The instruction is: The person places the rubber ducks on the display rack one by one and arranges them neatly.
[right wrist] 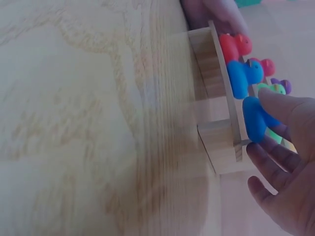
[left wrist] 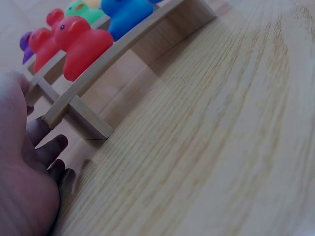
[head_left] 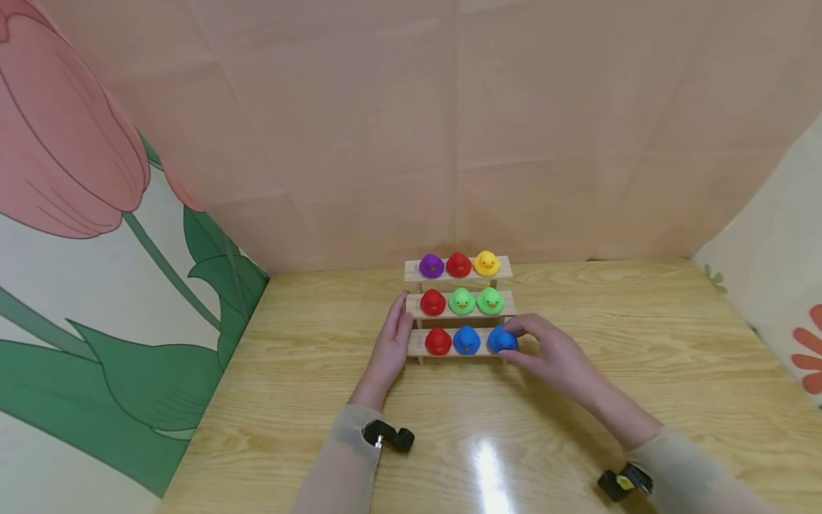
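Observation:
A three-step wooden rack (head_left: 419,348) carries rubber ducks in rows. My right hand (head_left: 557,351) pinches a blue rubber duck (head_left: 499,338) between thumb and fingers at the right end of the lowest step. Beside it on that step sit another blue duck (head_left: 467,341) and a red duck (head_left: 439,341). My left hand (head_left: 390,344) rests along the rack's left end, its fingers extended; in the left wrist view the fingertips (left wrist: 59,142) are right at the end of the step. The middle step holds a red duck (head_left: 433,303) and two green ducks (head_left: 476,301).
On the top step sit a purple duck (head_left: 432,265), a red duck (head_left: 459,265) and a yellow duck (head_left: 486,263). The rack stands on a wood-grain table (head_left: 308,328), near a pinkish backdrop (head_left: 359,143). A tulip-printed panel (head_left: 160,371) borders the left side.

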A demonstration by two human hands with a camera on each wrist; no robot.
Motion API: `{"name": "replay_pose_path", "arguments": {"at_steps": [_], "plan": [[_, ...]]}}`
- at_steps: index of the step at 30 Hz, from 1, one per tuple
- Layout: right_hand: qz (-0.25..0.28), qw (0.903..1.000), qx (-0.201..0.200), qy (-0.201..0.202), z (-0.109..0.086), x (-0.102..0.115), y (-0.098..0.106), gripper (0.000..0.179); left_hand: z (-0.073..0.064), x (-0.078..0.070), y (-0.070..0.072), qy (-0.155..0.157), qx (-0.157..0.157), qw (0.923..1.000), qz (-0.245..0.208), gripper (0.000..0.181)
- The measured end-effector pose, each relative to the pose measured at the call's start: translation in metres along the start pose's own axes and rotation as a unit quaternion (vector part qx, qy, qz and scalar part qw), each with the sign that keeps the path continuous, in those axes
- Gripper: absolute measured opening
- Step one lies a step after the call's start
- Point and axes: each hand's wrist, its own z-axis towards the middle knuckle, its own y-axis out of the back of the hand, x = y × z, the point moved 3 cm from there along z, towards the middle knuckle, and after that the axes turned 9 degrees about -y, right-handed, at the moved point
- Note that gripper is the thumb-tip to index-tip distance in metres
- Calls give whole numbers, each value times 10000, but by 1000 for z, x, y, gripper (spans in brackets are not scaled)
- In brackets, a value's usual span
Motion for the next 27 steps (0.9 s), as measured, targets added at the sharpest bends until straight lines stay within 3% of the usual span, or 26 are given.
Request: {"name": "replay_pose_path", "arguments": {"at_steps": [21, 27], "plan": [[-208, 9997, -19, -85, 4, 2, -7, 30, -2, -1, 2, 21, -26, 10000, -61, 59], [-227, 9996, -26, -174, 4, -2, -5, 40, -1, -1, 2, 53, 11, 10000, -82, 58]]}}
